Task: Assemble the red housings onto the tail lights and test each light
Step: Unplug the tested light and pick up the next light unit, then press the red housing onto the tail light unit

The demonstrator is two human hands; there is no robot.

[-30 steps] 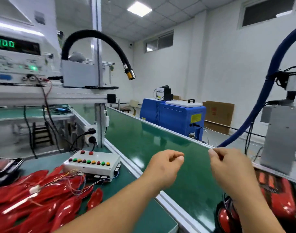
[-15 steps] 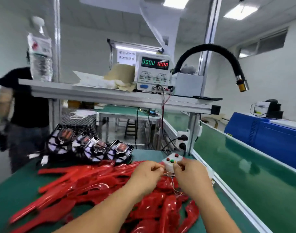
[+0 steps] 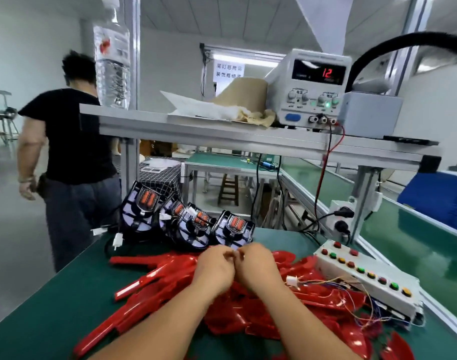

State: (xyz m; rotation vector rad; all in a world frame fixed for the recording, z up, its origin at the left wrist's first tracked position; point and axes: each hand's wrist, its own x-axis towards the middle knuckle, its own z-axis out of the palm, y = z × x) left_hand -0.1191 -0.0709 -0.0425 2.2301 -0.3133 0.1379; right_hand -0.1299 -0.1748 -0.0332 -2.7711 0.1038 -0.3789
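Note:
A heap of glossy red housings [image 3: 170,279] covers the green bench in front of me. Behind it, several black tail lights [image 3: 191,224] with orange centres lean in a row, their white plugs trailing left. My left hand [image 3: 214,268] and my right hand [image 3: 258,268] hover together over the heap, fingers curled and fingertips meeting. Nothing shows between the fingertips. A white connector [image 3: 291,280] on thin wires lies on the housings just right of my right hand, untouched.
A white test box [image 3: 365,279] with coloured buttons lies at the right. On the overhead shelf [image 3: 222,131] stand a power supply [image 3: 313,87] reading 12 and a water bottle [image 3: 113,55]. A person in black [image 3: 74,141] stands at left. A green conveyor [image 3: 417,242] runs at right.
My view has swung from the conveyor left to the bench. Both hands came down from over the belt to the red heap and closed together, fingertips now touching.

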